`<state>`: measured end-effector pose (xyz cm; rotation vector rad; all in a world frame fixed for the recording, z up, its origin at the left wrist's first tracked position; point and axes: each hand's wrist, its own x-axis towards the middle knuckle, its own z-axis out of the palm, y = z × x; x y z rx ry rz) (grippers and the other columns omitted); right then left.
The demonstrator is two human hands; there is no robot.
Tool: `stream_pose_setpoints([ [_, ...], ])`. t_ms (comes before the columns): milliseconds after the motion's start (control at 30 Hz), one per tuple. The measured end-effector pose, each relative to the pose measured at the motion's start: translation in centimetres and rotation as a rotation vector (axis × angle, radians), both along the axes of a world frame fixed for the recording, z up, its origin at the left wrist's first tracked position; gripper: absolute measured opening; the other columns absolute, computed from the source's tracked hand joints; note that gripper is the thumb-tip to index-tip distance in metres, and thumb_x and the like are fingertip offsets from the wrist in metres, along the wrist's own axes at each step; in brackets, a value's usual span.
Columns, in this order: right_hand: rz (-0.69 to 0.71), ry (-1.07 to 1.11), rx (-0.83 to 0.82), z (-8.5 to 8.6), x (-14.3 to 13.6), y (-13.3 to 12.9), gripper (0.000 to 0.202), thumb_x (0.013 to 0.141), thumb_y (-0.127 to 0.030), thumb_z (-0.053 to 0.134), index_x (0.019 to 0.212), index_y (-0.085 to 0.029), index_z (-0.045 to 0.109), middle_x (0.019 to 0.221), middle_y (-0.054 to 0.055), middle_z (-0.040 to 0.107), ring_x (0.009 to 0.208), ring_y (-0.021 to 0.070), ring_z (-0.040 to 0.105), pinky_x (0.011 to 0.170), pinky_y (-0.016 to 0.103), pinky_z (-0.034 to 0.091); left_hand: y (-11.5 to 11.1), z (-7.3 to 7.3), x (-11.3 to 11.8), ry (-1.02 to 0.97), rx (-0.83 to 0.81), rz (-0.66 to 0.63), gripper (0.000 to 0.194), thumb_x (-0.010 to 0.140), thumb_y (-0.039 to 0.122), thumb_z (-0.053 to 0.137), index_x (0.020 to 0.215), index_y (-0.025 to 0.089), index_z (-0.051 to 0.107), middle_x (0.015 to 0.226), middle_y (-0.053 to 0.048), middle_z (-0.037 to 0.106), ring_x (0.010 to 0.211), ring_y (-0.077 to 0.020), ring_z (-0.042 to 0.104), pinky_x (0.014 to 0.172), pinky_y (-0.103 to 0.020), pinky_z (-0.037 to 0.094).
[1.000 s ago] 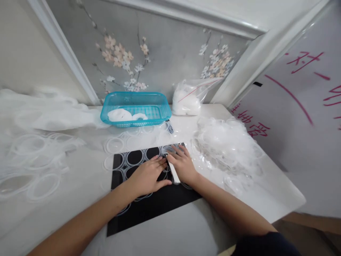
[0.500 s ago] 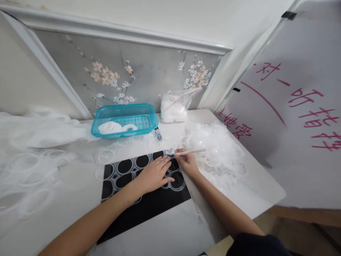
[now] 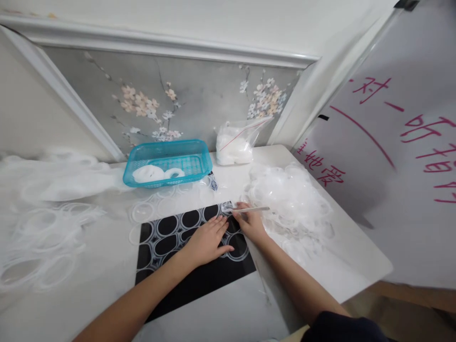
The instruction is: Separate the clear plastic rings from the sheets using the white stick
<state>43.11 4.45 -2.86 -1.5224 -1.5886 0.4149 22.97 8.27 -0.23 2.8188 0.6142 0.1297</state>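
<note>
A black mat (image 3: 192, 294) lies on the white table, with a clear sheet of ring outlines (image 3: 166, 225) over its upper part. My left hand (image 3: 208, 240) rests flat on the sheet, fingers spread and thumb out to the right. At the mat's upper right corner my right hand (image 3: 251, 223) is closed on a thin pale stick (image 3: 256, 209), whose tip points left at a small whitish piece (image 3: 226, 207). What that piece is, I cannot make out.
A blue basket (image 3: 167, 148) with white round pieces stands at the back, beside a zip bag (image 3: 235, 145) of white items. Clear ring scraps (image 3: 288, 194) are heaped on the right, more ring sheets (image 3: 42, 228) on the left. A whiteboard (image 3: 399, 199) stands at the right.
The view has shifted slightly. The stick in my right hand now lies at a different slant, its tip a little lower. My left hand stays flat on the sheet.
</note>
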Motion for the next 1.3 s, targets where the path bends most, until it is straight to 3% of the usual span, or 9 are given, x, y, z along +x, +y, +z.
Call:
stream_pose_setpoints([
  [200, 0.031, -0.57, 0.133, 1.1, 0.7, 1.0, 0.021, 0.083, -0.011, 0.056, 0.097, -0.021, 0.068, 0.092, 0.008, 0.076, 0.121, 0.03, 0.059, 0.105, 0.046, 0.039, 0.1, 0.8, 0.0, 0.069, -0.039, -0.013, 0.075, 0.089, 0.062, 0.06, 0.139, 0.007, 0.053, 0.148, -0.022, 0.047, 0.14, -0.0337, 0.044, 0.118, -0.048, 0.034],
  [267, -0.145, -0.605, 0.201, 3.1, 2.9, 2.6, 0.02, 0.081, -0.011, 0.054, 0.093, -0.02, 0.068, 0.088, 0.009, 0.075, 0.112, 0.0292, 0.062, 0.098, 0.044, 0.042, 0.1, 1.1, 0.0, 0.067, -0.071, -0.003, 0.076, 0.088, 0.062, 0.061, 0.138, 0.006, 0.054, 0.147, -0.023, 0.047, 0.139, -0.034, 0.044, 0.118, -0.047, 0.033],
  [367, -0.698, -0.469, 0.32, 6.8, 6.7, 4.6, 0.022, 0.09, -0.019, 0.045, 0.09, -0.016, 0.067, 0.09, 0.013, 0.073, 0.104, 0.0307, 0.063, 0.091, 0.046, 0.043, 0.1, 1.4, 0.0, 0.041, -0.1, -0.001, 0.074, 0.087, 0.063, 0.062, 0.137, 0.009, 0.056, 0.148, -0.021, 0.048, 0.139, -0.0332, 0.045, 0.118, -0.047, 0.034],
  [433, -0.742, -0.488, 0.282, 8.4, 8.2, 4.9, 0.022, 0.091, -0.022, 0.046, 0.09, -0.016, 0.067, 0.093, 0.015, 0.072, 0.109, 0.0333, 0.059, 0.094, 0.05, 0.04, 0.0, 1.6, -0.1, 0.027, -0.102, -0.005, 0.071, 0.088, 0.063, 0.061, 0.136, 0.011, 0.058, 0.147, -0.02, 0.05, 0.138, -0.0326, 0.047, 0.116, -0.048, 0.036],
  [600, -0.535, -0.573, -0.077, 8.6, 8.2, 1.8, 0.015, 0.082, -0.017, 0.052, 0.084, -0.017, 0.067, 0.114, 0.019, 0.07, 0.118, 0.0403, 0.054, 0.09, 0.057, 0.043, -0.5, 2.9, -2.6, -0.07, -0.042, -0.027, 0.064, 0.093, 0.061, 0.053, 0.137, 0.014, 0.057, 0.152, -0.018, 0.044, 0.141, -0.0313, 0.044, 0.114, -0.048, 0.04],
  [700, -0.499, -0.497, 0.063, 8.1, 7.2, -0.5, 0.012, 0.084, -0.024, 0.055, 0.078, -0.02, 0.064, 0.115, 0.016, 0.07, 0.118, 0.0363, 0.056, 0.096, 0.056, 0.044, -0.6, 3.4, -7.0, -0.17, 0.02, 0.012, 0.064, 0.095, 0.063, 0.048, 0.14, 0.018, 0.054, 0.154, -0.016, 0.044, 0.139, -0.0313, 0.045, 0.111, -0.05, 0.042],
  [800, -0.386, -0.317, 0.2, 7.9, 4.9, -1.7, 0.018, 0.085, -0.034, 0.058, 0.074, -0.021, 0.062, 0.105, 0.013, 0.072, 0.109, 0.0329, 0.063, 0.096, 0.051, 0.046, -1.0, 3.3, -12.5, -0.235, 0.081, 0.18, 0.053, 0.099, 0.058, 0.044, 0.13, 0.019, 0.06, 0.134, -0.013, 0.063, 0.12, -0.0274, 0.061, 0.1, -0.046, 0.051],
  [967, 0.021, 0.185, -0.055, 7.3, -3.1, -0.3, 0.019, 0.085, -0.037, 0.063, 0.075, -0.022, 0.063, 0.073, 0.004, 0.07, 0.072, 0.0227, 0.066, 0.07, 0.036, 0.052, -3.5, 2.8, -19.0, -0.189, 0.102, 0.268, 0.042, 0.101, 0.051, 0.043, 0.104, 0.018, 0.068, 0.1, -0.008, 0.071, 0.088, -0.0223, 0.067, 0.077, -0.037, 0.056],
  [1300, 0.578, 0.402, -0.258, 4.2, -19.4, 6.2, 0.014, 0.082, -0.034, 0.071, 0.079, -0.02, 0.068, 0.08, 0.002, 0.072, 0.076, 0.0189, 0.07, 0.073, 0.031, 0.054, -5.0, 2.2, -20.4, -0.277, 0.146, 0.328, 0.034, 0.103, 0.04, 0.044, 0.115, 0.016, 0.064, 0.113, -0.013, 0.068, 0.097, -0.0232, 0.067, 0.081, -0.036, 0.058],
])
